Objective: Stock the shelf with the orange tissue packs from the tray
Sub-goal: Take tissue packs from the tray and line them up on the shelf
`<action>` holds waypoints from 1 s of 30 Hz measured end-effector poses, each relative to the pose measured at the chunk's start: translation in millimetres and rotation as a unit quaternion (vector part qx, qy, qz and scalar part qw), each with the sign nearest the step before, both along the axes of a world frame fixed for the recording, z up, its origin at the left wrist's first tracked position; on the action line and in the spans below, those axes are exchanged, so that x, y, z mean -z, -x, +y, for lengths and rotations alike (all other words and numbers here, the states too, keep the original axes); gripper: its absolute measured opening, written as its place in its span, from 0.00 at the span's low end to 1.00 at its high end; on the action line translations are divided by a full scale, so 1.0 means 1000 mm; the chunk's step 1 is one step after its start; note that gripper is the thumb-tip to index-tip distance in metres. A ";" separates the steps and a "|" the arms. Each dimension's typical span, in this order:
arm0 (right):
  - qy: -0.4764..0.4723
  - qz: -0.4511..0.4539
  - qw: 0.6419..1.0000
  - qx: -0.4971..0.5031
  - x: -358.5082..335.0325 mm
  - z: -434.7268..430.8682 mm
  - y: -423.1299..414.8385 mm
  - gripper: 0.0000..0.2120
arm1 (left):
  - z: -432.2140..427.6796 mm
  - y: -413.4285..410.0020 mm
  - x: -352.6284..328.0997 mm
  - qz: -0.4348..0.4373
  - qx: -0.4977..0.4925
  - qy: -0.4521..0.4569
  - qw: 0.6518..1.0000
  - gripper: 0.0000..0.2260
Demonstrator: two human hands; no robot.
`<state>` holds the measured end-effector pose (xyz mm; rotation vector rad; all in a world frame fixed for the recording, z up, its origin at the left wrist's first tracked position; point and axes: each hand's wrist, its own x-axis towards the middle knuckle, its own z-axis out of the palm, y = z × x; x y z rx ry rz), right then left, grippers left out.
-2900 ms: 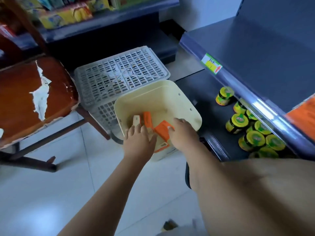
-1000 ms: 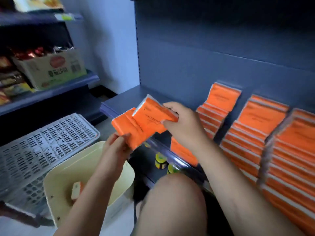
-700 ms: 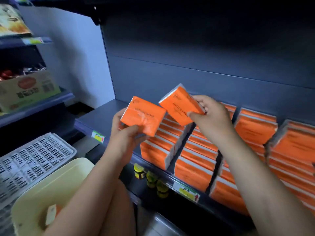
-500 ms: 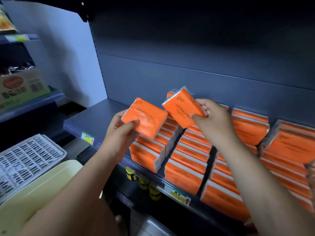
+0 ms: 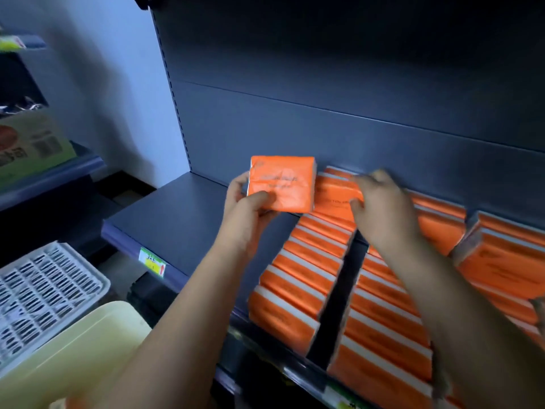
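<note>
1. Your left hand holds one orange tissue pack upright, printed face toward you. The grip is pinching it: thumb on the lower-left front, fingers behind the left edge.
2. That pack is in the air over the shelf, close to the back panel, at 12 o'clock from your left hand and just left of the stocked rows.
3. Your right hand is at 3 o'clock from that pack and motion-blurred. Its grip is pinching a second pack: thumb on the front, fingers curled over the top edge.
4. The second pack is at the back end of the leftmost row, against the packs in front of it. Its edge meets the left-hand pack's edge; cannot tell if they touch.
5. The next row runs parallel at 3 o'clock, with a dark gap between the two rows. More orange packs lie further right.
6. The bare part of the shelf lies at 9 o'clock from the rows. A price label is on the shelf's front lip.
7. The cream tray is at 7 o'clock in view. Your left forearm crosses over it, and its contents are out of view.
8. A white slotted crate is at 8 o'clock, just behind the tray. A cardboard box is at 9 o'clock, on another shelf unit.
</note>
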<state>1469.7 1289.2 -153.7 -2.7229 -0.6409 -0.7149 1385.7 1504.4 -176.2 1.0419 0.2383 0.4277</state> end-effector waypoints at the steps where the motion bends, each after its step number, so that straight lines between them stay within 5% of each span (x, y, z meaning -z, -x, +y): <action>1: 0.015 -0.008 1.000 0.008 0.002 0.003 -0.002 0.14 | 0.000 -0.006 0.001 0.005 0.006 0.004 1.000 0.23; 6: 0.058 -0.064 0.996 0.006 0.008 0.002 -0.007 0.13 | 0.006 -0.028 0.004 -0.008 0.056 -0.009 0.998 0.21; 11: 0.051 -0.050 0.997 0.024 0.016 0.006 -0.003 0.12 | 0.007 -0.042 0.006 -0.016 0.058 0.077 0.995 0.20; 17: 0.048 -0.045 0.997 0.043 0.013 0.010 0.009 0.20 | -0.002 -0.036 0.003 -0.006 0.063 0.073 0.995 0.23; 21: -0.104 -0.067 0.992 -0.021 0.009 0.012 0.036 0.20 | -0.009 -0.027 0.003 0.004 0.080 0.036 0.996 0.22; 25: -0.330 0.124 0.935 -0.049 0.009 0.021 0.062 0.20 | -0.018 -0.020 0.004 0.003 0.093 -0.032 0.995 0.21; 30: -0.421 0.204 0.884 0.001 0.013 0.017 0.072 0.19 | -0.021 -0.023 0.023 0.015 0.029 -0.329 0.944 0.13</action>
